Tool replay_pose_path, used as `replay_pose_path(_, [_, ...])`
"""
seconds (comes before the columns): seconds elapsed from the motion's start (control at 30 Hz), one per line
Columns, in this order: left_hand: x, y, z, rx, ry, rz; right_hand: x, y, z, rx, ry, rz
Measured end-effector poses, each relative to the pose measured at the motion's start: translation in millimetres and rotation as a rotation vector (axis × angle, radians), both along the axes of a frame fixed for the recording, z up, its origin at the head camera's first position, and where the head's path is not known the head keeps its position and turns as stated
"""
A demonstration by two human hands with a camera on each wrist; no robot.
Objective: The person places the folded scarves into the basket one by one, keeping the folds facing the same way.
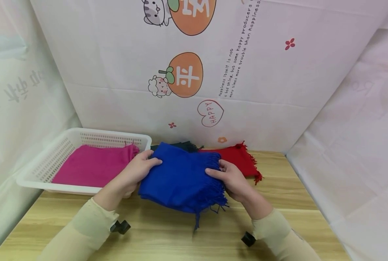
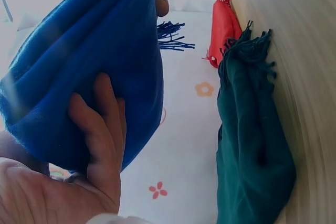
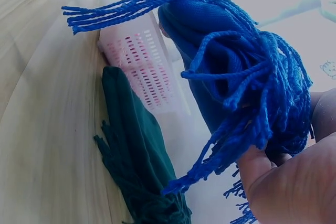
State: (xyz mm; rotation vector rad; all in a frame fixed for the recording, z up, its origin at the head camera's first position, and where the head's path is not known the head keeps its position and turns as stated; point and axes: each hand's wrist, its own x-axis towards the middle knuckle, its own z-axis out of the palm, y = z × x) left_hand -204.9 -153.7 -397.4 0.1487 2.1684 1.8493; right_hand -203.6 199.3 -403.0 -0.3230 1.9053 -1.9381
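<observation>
A folded blue scarf (image 1: 180,177) with a fringe along its right end is held up over the table between both hands. My left hand (image 1: 141,168) grips its left edge, thumb on top; in the left wrist view the fingers (image 2: 105,124) spread under the cloth. On the fringed side my right hand (image 1: 233,179) pinches the scarf, thumb above. Seen from the right wrist, the blue fringe (image 3: 252,87) hangs in twisted strands. Behind the blue scarf lies a folded dark green scarf (image 2: 252,135), mostly hidden in the head view.
A white plastic basket (image 1: 27,179) with perforated walls stands at the left, a folded magenta scarf (image 1: 92,165) inside. At the back right a red fringed scarf (image 1: 237,159) lies on the wooden table (image 1: 167,239). White printed cloth walls (image 1: 262,119) enclose the back and sides.
</observation>
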Motion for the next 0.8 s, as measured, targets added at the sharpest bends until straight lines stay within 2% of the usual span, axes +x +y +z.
replay_pose_path(0.23, [-3.3, -11, 1.8, -0.013, 0.055, 0.005, -1.8, -13, 2.3, -0.019, 0.013, 0.008])
replay_pose_path(0.47, [-0.9, -23, 4.0, 0.014, 0.046, 0.017, -2.5, -27, 2.5, -0.041, 0.020, 0.002])
replay_pose_path(0.8, [-0.2, -38, 2.6, -0.014, 0.055, 0.064, -3.8, -45, -0.2, -0.075, 0.028, 0.030])
